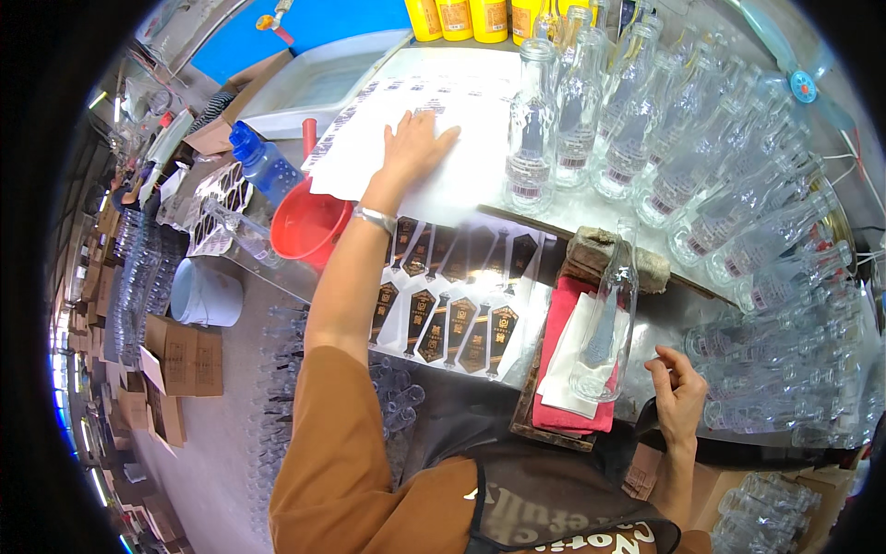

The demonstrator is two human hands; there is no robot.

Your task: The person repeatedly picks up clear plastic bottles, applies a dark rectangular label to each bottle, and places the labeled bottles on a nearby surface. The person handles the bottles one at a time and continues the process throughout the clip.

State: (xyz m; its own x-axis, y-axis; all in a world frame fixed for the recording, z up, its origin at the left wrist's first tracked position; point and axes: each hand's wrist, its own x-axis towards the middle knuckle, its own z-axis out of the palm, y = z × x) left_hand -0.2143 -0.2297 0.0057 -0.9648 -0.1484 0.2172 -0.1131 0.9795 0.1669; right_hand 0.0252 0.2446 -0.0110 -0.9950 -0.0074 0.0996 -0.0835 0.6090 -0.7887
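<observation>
My left hand (420,148) lies flat with spread fingers on a pile of white printed sheets (369,175). Below the pile, a sheet of black and gold decals (457,328) hangs over the table's near side. A transparent glass bottle (602,342) rests on a folded white cloth (560,377) over a red cloth (556,319), on a wooden stand (522,406). The bottle's neck leans on a rolled tan cloth (649,266). To the right of this bottle is my right hand (681,392), with nothing in it, its fingers loosely bent and thumb apart.
Many upright glass bottles (628,138) with printed marks crowd the right side. Left of the sheets stand a red bucket (309,226), a blue water bottle (263,162) and a white tray (314,88). Yellow containers (457,18) line the back. Cardboard boxes (185,355) sit on the floor.
</observation>
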